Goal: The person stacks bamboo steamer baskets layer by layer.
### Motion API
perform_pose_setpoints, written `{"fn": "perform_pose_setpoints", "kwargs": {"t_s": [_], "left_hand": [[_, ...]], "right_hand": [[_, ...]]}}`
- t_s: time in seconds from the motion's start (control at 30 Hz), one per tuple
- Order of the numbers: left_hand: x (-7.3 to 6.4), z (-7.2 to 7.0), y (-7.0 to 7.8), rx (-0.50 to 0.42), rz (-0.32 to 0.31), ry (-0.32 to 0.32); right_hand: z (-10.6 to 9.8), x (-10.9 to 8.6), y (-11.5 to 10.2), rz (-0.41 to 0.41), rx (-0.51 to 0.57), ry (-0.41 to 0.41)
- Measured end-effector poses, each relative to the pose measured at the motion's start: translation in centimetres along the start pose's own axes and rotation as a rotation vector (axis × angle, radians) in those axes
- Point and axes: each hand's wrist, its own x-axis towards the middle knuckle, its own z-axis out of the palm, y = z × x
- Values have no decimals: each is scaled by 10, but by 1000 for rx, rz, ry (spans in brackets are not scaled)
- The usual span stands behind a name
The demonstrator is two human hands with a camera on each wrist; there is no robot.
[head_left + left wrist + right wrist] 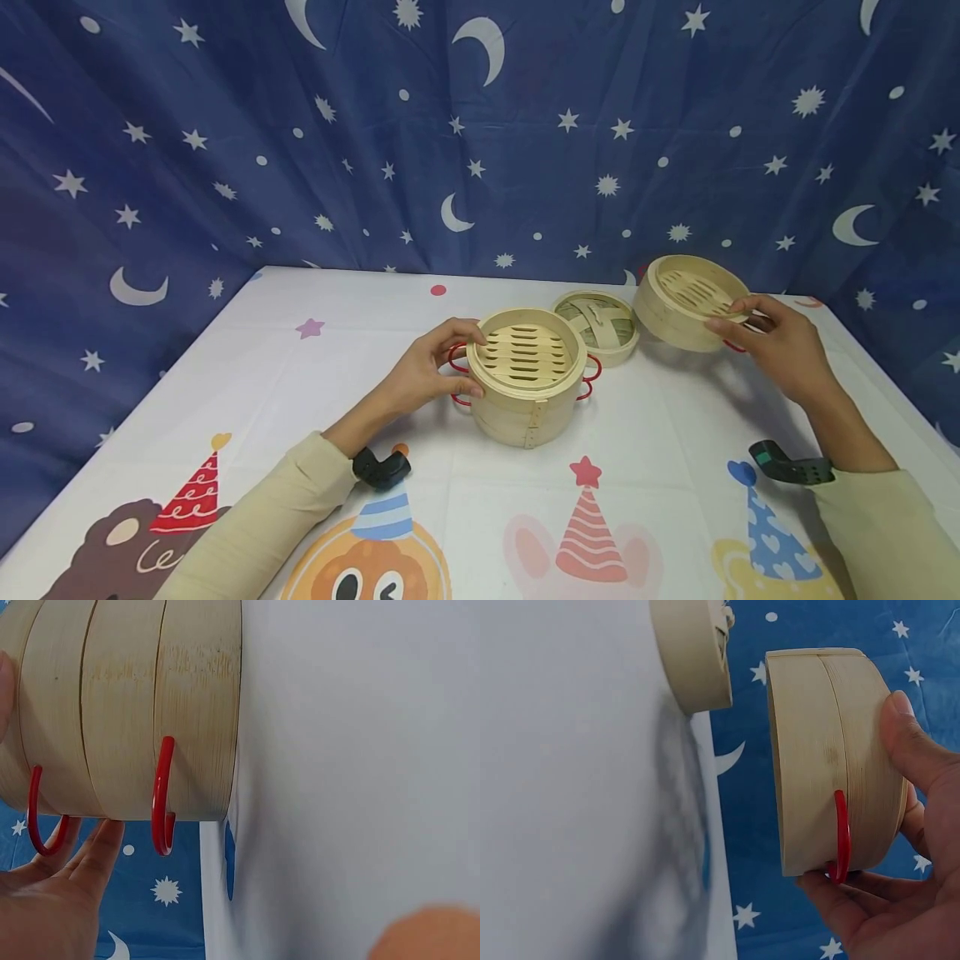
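Left hand [438, 362] with a steamer stack [517, 417] in grip, right hand [783, 346] with another tier [671, 321], slats [525, 353] inside both.

Our left hand [442, 362] gripping stacked bamboo steamers [525, 379], our right hand [791, 346] holding a tilted tier [678, 304], woven lid [596, 322] between steamers and tier, white tablecloth [660, 442] below, starry blue curtain [450, 150] before us

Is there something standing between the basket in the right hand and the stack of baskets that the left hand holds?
Yes, a low lid lies on the table between the basket and the stack. The basket is raised, so it could probably pass over the lid.
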Motion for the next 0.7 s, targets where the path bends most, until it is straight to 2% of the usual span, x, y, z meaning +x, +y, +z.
{"fn": "perform_pose_setpoints", "kwargs": {"t_s": [0.43, 0.7], "left_hand": [[0, -1, -2, -15, -3, 5], [-1, -1, -2, -15, -11, 9]], "right_hand": [[-4, -4, -19, -77, -7, 4], [-4, -6, -35, -94, -15, -7]]}}
